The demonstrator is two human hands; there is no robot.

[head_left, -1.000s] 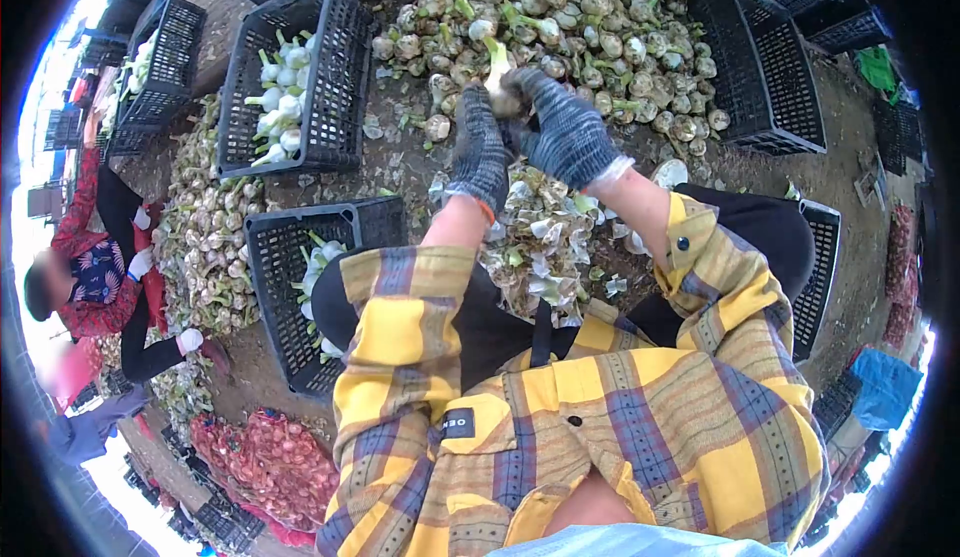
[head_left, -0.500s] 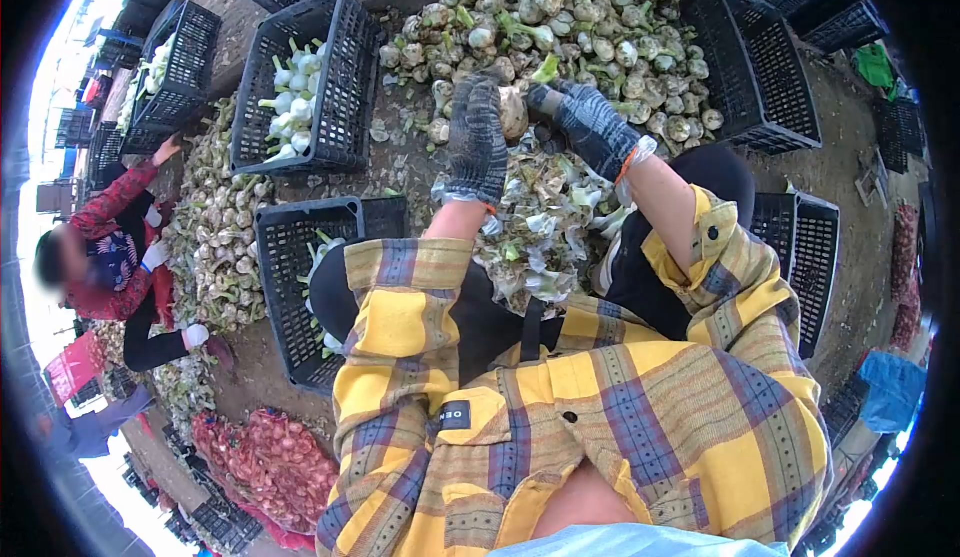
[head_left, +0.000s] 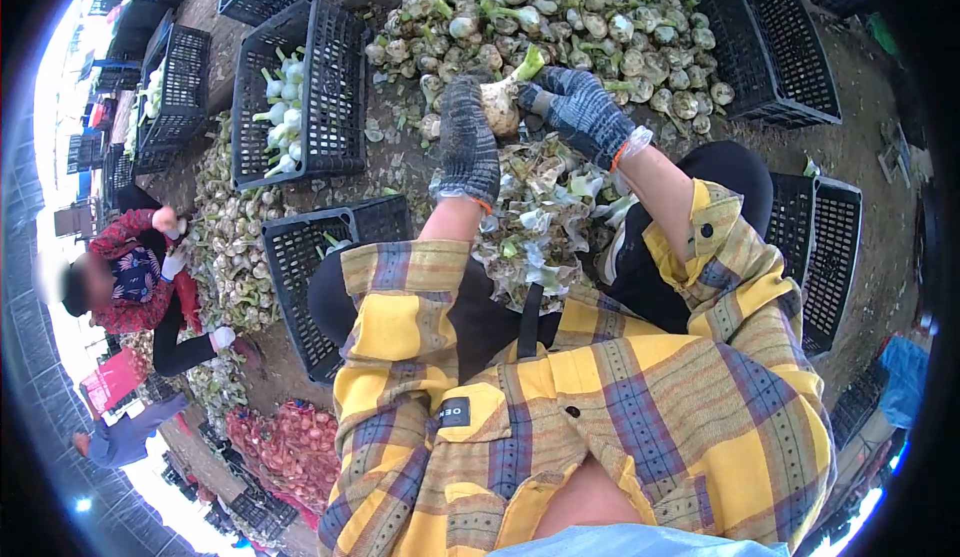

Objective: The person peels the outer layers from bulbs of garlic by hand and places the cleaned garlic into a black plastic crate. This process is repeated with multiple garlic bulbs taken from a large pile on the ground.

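Observation:
A large garlic bulb (head_left: 499, 109), brownish-white with a thick pale green stem pointing up and right, sits between my gloved hands. My left hand (head_left: 468, 142), in a dark grey knitted glove with an orange cuff, is closed against the bulb's left side. On the other side my right hand (head_left: 585, 117), gloved the same way, has its fingers curled and its thumb at the bulb near the stem base. Below both hands lies a heap of peeled papery skins (head_left: 540, 207) between my legs. Just beyond them spreads a big pile of unpeeled garlic bulbs (head_left: 600, 32).
A black crate (head_left: 335, 107) with cleaned white bulbs stands at left, another crate (head_left: 305, 297) beside my left knee. More crates (head_left: 780, 47) stand right, one (head_left: 825, 257) by my right knee. A person (head_left: 125, 267) sits far left by another garlic pile (head_left: 235, 247), near red net sacks (head_left: 290, 447).
The garlic bulb has tilted, its stem now showing plainly, and my right hand has shifted slightly. The view has moved a little. The person at left has drawn an outstretched arm back in.

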